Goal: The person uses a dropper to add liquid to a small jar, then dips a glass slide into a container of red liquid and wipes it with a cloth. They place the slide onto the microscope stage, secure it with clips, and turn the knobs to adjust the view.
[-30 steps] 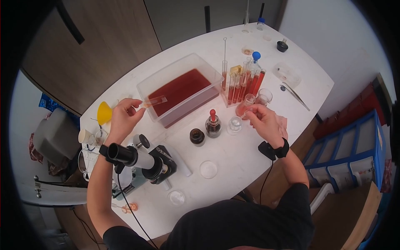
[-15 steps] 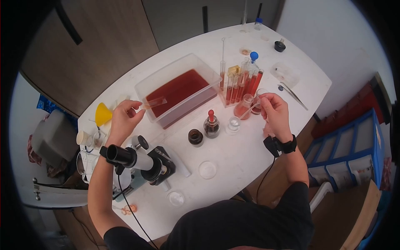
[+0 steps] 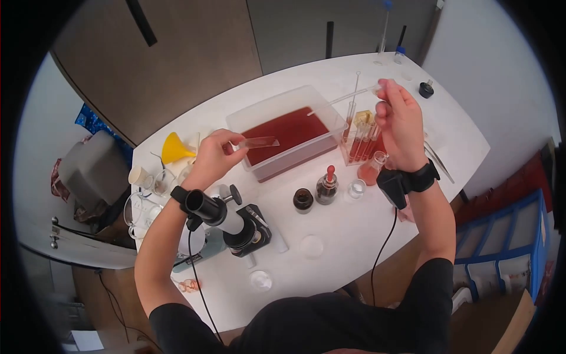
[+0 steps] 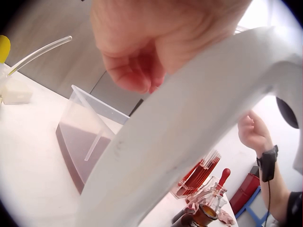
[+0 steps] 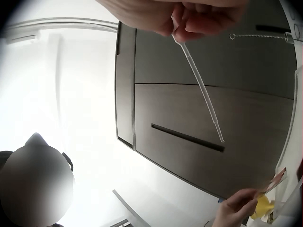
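Note:
In the head view my left hand [image 3: 217, 154] pinches one end of a glass slide [image 3: 262, 142] with a reddish tint. The slide juts over the near left side of a clear plastic tub [image 3: 289, 166] holding dark red liquid. My right hand [image 3: 404, 127] is raised above the test tube rack, pinching a clear plastic dropper pipette [image 3: 342, 98] by its bulb end. Its thin tip points left over the tub. The right wrist view shows the pipette's slim stem [image 5: 201, 85] slanting down from the fingers, which hide the bulb.
A microscope [image 3: 239, 227] stands by the left forearm. Red-filled test tubes [image 3: 364, 144], a flask [image 3: 370, 172], a small glass jar [image 3: 356, 189], a red-topped dropper bottle [image 3: 327, 187] and a brown bottle [image 3: 303, 200] stand right of centre. A yellow funnel [image 3: 175, 148] lies left.
My right hand has risen from beside the small jar and flask, bringing the pipette up and across toward the tub. The left hand still holds the slide; the head view has shifted.

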A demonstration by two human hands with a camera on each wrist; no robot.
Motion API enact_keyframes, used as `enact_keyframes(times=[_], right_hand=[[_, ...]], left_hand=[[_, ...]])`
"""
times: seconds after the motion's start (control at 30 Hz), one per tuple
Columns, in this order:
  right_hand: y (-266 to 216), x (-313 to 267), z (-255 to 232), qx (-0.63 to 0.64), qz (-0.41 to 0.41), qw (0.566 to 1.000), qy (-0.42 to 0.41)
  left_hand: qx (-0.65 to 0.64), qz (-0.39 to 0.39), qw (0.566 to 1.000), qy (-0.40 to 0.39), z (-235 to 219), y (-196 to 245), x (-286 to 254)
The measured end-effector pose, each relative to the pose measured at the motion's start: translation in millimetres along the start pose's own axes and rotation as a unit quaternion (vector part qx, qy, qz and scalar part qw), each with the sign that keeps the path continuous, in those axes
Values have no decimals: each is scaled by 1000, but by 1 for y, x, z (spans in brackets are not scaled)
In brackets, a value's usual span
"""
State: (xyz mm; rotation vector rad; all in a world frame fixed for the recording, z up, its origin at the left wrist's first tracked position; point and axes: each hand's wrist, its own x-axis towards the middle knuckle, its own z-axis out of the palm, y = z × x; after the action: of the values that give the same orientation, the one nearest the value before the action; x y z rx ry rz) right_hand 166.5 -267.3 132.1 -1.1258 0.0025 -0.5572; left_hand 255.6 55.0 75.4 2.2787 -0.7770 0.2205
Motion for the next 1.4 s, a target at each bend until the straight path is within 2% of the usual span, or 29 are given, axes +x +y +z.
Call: enact_keyframes(times=[0.17,0.37,0.43,0.87,0.97,1.4], right_hand=[[24,18,61,-86,-3,994,-71],[43,16,92,-143,1,982,-126],[49,17,99,-162,-21,976,-142],[61,13,107,-209,-79,950,-217],[68,16,109,-206,-123,946,-216],[67,18,104,-245,-137,938,-203]], left_hand=[[13,4,1000,-20,-7,11,4],[41,10,999,-30,-11,13,8],[41,11,999,-33,-12,13,8],[64,8,997,-42,-14,16,11],[59,15,997,-39,-13,16,11],[52,32,998,-16,-19,18,10]])
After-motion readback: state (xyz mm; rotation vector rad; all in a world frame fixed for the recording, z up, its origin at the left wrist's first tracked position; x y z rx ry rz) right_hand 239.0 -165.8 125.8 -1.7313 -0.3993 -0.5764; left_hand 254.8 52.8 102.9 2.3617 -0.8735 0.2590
